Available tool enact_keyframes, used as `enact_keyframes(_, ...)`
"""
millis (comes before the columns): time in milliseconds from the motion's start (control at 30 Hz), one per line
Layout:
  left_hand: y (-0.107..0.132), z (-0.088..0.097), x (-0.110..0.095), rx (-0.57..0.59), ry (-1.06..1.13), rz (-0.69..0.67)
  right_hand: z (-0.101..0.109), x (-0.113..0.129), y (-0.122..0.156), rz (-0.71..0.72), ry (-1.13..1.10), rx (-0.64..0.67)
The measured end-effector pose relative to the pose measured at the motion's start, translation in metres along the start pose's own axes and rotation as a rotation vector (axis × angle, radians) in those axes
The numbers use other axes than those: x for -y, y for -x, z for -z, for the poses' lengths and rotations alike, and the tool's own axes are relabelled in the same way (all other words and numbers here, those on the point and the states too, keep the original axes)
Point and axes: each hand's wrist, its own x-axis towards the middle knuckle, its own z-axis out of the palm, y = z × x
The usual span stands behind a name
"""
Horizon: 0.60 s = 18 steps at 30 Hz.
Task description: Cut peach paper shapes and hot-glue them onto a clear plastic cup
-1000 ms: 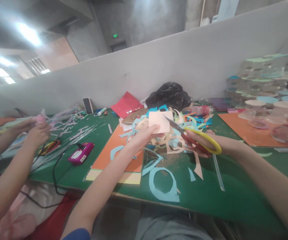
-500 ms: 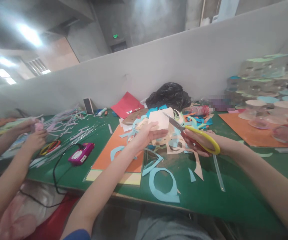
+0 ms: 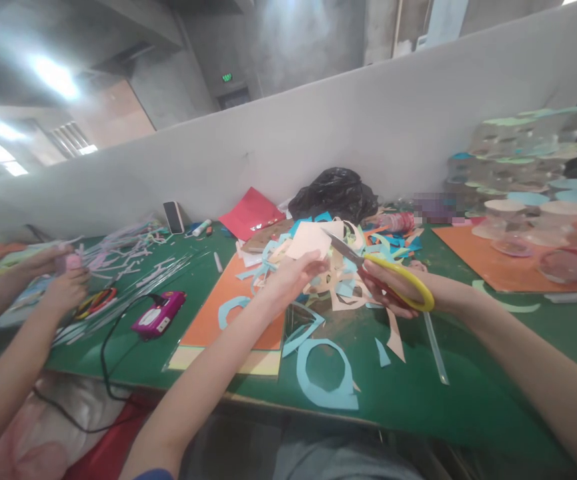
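Note:
My left hand (image 3: 302, 275) is closed on the lower edge of a pale peach sheet of paper (image 3: 311, 239), held above a heap of cut scraps. In my right hand (image 3: 388, 293) are scissors (image 3: 402, 275) with yellow and red handles. Their metal blades point up and left, with the tips at the paper's right side. Whether the blades touch the paper I cannot tell. Beneath both hands lie peach and blue paper scraps (image 3: 348, 288). A blue paper cutout (image 3: 325, 393) with a round hole rests near the table's front edge.
Orange paper (image 3: 213, 303) lies left of the heap, and a black plastic bag (image 3: 335, 193) is behind it. A magenta power strip (image 3: 161, 315) with a black cord sits farther left, beside a co-worker's hands (image 3: 68, 283). Stacked plastic cups with paper discs (image 3: 533, 180) stand at right.
The paper in my left hand has turned and tilted, showing a different outline, and that hand has shifted slightly. The scissors stay beside it. The whole view has moved a little.

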Motion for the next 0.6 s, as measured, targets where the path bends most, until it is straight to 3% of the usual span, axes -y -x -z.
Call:
enact_keyframes(300,0.0012,0.0034,-0.0012,-0.014,-0.183,-0.02,0.0022,0.004,0.0073,-0.067,-0.031,0.125)
enact_keyframes(600,0.0005,0.0104,-0.0046,0.016,-0.37,-0.013,-0.0018,0.0017,-0.0001,-0.022,0.022,0.061)
